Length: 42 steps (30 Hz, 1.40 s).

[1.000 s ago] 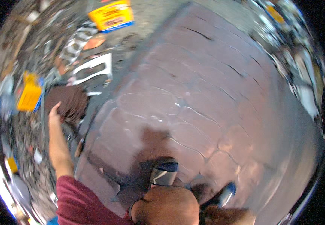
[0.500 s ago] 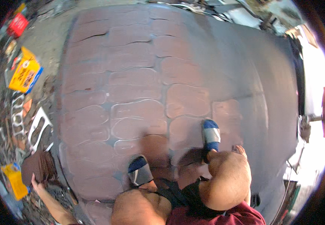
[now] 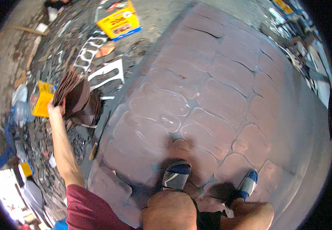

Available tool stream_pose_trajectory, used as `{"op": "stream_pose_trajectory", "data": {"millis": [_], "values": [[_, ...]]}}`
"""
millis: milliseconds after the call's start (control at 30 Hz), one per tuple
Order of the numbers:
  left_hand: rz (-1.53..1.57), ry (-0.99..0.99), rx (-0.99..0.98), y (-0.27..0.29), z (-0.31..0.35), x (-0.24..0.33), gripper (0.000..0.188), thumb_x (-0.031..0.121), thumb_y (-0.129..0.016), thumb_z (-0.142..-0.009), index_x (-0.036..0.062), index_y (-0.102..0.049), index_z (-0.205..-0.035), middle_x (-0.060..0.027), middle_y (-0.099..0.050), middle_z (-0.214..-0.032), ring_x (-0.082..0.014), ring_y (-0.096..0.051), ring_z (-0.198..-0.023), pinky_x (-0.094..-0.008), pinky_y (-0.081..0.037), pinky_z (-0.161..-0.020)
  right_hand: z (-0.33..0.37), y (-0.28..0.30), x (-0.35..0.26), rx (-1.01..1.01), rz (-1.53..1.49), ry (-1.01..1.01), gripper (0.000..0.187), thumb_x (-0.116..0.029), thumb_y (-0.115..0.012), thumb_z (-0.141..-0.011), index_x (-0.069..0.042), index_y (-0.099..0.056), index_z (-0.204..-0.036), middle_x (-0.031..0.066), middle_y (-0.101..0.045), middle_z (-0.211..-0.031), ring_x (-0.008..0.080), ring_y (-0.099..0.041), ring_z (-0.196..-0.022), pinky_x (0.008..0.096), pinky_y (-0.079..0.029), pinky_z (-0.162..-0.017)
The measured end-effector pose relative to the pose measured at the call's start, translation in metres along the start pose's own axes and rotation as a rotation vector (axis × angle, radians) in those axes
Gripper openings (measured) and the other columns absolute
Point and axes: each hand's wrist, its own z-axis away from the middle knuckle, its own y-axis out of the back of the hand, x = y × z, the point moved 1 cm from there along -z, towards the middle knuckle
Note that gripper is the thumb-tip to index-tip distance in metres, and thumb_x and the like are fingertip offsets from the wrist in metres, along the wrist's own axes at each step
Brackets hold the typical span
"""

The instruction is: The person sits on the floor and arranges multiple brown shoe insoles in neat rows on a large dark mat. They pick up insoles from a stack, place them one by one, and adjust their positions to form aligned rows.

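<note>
My left hand [image 3: 57, 109] is closed around the edge of a fanned stack of brown, rounded sole-shaped pieces [image 3: 67, 90]. The stack is tilted up, just above a darker pile of similar pieces [image 3: 87, 111] beside the mat's left edge. A broad dark sheet [image 3: 292, 126] lies under my feet, covered in rows of brown sole-shaped pieces [image 3: 162, 99] fitted closely together. My striped slippers [image 3: 176, 174] rest on those pieces. Along the left edge lies a knife [image 3: 94, 150] with a wooden handle. My right hand is out of view.
Black scraps [image 3: 47, 142] litter the floor on the left. Yellow boxes [image 3: 120, 21], a white cut-out template [image 3: 108, 75], a white looped strip [image 3: 87, 51] and a clear plastic bottle [image 3: 22, 111] lie among them. Metal clutter [image 3: 311, 50] stands at the far right.
My view has swung left. My left hand has lifted a stack of brown pieces off the pile and tilted it. My right hand, earlier by my right knee, has left the picture.
</note>
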Motion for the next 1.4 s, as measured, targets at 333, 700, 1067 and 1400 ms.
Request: {"op": "stream_pose_trajectory", "data": {"millis": [333, 700, 1067, 1400], "values": [[-0.017, -0.268, -0.158, -0.033, 0.152, 0.075, 0.019, 0.023, -0.069, -0.094, 0.0078, -0.074, -0.103, -0.0114, -0.077, -0.106, -0.0299, -0.075, -0.096, -0.0490, -0.063, -0.082, -0.060, 0.010, -0.009, 0.033, -0.046, -0.014, 0.040, -0.017, -0.062, -0.099, 0.000, -0.062, -0.134, 0.0205, -0.068, -0.129, 0.0357, -0.067, -0.114, 0.0401, -0.053, -0.096], [-0.131, -0.071, -0.729, -0.119, 0.399, 0.010, 0.040, 0.023, -0.067, -0.096, -0.0031, -0.064, -0.125, -0.0219, -0.070, -0.125, -0.0337, -0.071, -0.108, -0.0488, -0.057, -0.098, -0.127, 0.154, -0.446, 0.267, -0.636, 0.891, 0.038, -0.010, -0.068, -0.094, -0.006, -0.068, -0.131, 0.0111, -0.068, -0.134, 0.0257, -0.061, -0.128, 0.0399, -0.044, -0.110], [-1.127, -0.172, -1.258, -0.293, 0.484, -0.204, 0.091, 0.023, -0.081, -0.076, -0.0019, -0.040, -0.153, -0.0158, -0.057, -0.142, -0.0243, -0.059, -0.123, -0.0356, -0.047, -0.106, -0.069, 0.132, -0.572, -1.279, -1.823, 0.737, 0.100, -0.076, -0.044, -0.095, -0.008, -0.018, -0.163, 0.0091, -0.018, -0.170, 0.0251, -0.018, -0.155, 0.0462, -0.014, -0.126], [-1.994, -0.684, -0.965, -0.291, 0.496, -0.551, 0.105, 0.060, -0.076, -0.083, 0.0001, -0.034, -0.157, -0.0313, -0.042, -0.154, -0.0386, -0.038, -0.148, -0.0433, -0.030, -0.121, -0.080, -0.019, -0.336, -1.362, -1.165, 0.349, 0.053, -0.038, -0.065, -0.100, -0.014, -0.054, -0.147, 0.0081, -0.061, -0.140, 0.0215, -0.057, -0.126, 0.0390, -0.045, -0.106]]}}
